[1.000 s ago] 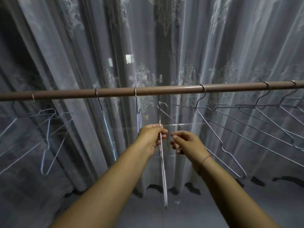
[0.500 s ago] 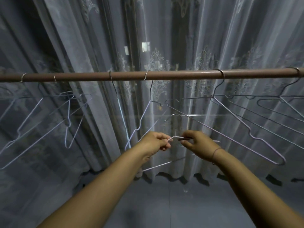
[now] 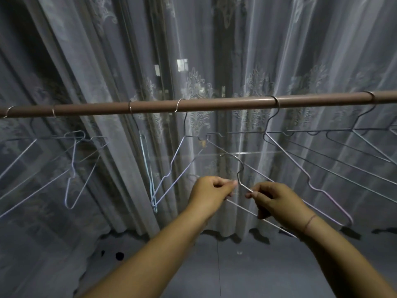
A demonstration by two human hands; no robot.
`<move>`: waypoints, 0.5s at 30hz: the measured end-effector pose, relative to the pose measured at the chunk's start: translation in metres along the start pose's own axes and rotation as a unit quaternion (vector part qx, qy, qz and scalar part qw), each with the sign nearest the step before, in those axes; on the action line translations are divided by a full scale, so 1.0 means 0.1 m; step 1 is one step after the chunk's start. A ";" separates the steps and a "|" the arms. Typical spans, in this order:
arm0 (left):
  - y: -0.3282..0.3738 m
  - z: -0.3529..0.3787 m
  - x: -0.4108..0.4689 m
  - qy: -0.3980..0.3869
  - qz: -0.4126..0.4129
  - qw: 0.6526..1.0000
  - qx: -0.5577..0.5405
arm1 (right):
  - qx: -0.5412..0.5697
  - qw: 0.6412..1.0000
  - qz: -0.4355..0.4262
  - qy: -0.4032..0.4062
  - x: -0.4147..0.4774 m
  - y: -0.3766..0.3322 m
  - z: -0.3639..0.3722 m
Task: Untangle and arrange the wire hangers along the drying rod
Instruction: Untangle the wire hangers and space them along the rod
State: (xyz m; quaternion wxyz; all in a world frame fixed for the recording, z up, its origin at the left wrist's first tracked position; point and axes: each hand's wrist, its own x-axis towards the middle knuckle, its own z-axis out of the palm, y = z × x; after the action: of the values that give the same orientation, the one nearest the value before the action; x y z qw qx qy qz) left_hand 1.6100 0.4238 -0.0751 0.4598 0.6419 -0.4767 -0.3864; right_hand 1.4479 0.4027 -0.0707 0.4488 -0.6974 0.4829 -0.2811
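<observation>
Since half a second ago the thin silver wire hanger (image 3: 238, 168) has tipped, its hook now upright below the brown drying rod (image 3: 214, 104); my left hand (image 3: 211, 191) pinches its neck, my right hand (image 3: 271, 197) pinches the shoulder wire, which seems bent

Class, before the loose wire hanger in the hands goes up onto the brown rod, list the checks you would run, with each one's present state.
1. Left hand pinches the loose silver wire hanger: ok.
2. Right hand grips its shoulder wire: ok.
3. Its hook is off the brown drying rod: ok.
4. Bare rod gap above the hands: ok.
5. Hanger clear of the neighbouring hung hangers: cannot tell, wires overlap.
</observation>
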 end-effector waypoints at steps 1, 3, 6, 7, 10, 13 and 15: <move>0.03 0.04 0.02 -0.020 -0.006 1.000 -0.020 | 0.026 1.000 0.003 0.007 -0.02 -0.03 0.00; 0.13 0.09 0.05 -0.044 0.002 0.997 -0.065 | 0.088 0.996 0.012 0.013 -0.04 -0.12 0.00; 0.31 0.12 0.08 -0.048 0.031 0.992 -0.116 | 0.153 0.988 0.001 0.019 -0.05 -0.27 0.00; 0.38 0.11 0.09 -0.045 0.037 0.990 -0.126 | 0.162 0.987 -0.007 0.023 -0.05 -0.34 -0.01; 0.56 0.08 0.12 -0.038 0.049 0.988 -0.140 | 0.167 0.984 -0.042 0.043 -0.04 -0.52 -0.04; 0.70 0.04 0.18 -0.025 0.054 0.987 -0.151 | 0.164 0.982 -0.072 0.060 0.01 -0.66 -0.08; 0.76 0.01 0.20 -0.019 0.053 0.985 -0.164 | 0.161 0.981 -0.083 0.069 0.05 -0.71 -0.09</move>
State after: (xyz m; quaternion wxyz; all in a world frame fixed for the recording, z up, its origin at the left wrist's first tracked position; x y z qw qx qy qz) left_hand 1.5943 0.3947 -0.0033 0.5694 0.5239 -0.4494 -0.4464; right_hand 1.4729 0.4040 -0.0030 0.4955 -0.6327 0.4018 -0.4390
